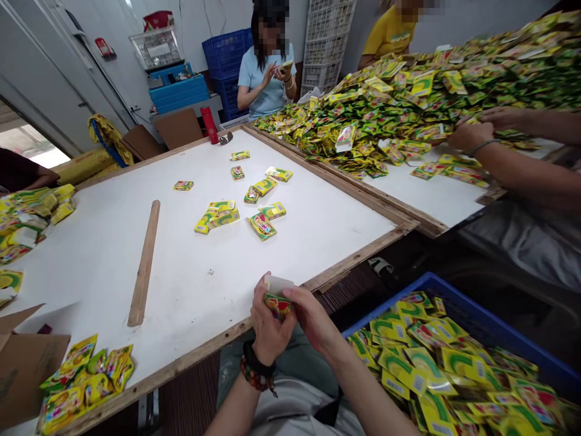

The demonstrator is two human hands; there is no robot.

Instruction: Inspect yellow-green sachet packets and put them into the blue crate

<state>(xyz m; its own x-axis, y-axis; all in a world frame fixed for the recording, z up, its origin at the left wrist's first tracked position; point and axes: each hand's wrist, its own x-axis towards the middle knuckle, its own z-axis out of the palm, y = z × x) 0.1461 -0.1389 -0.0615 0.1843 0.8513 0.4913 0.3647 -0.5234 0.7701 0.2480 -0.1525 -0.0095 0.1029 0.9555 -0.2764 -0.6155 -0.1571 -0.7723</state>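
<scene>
Just off the near edge of the white table (181, 266), both my hands are closed on one small yellow-green packet (278, 301). My left hand (267, 324) holds it from the left; beaded bracelets sit on that wrist. From the right, my right hand (313, 321) pinches the same packet. Several loose packets (261, 206) lie scattered on the table's middle. To my right stands a blue crate (476, 321) filled with packets.
A wooden stick (144, 263) lies on the table's left. Packet piles sit at the near left (86, 375) and far left (31, 212). A huge packet heap (431, 97) covers the adjoining table, where another person's hands (472, 130) work. Two more people sit at the far side.
</scene>
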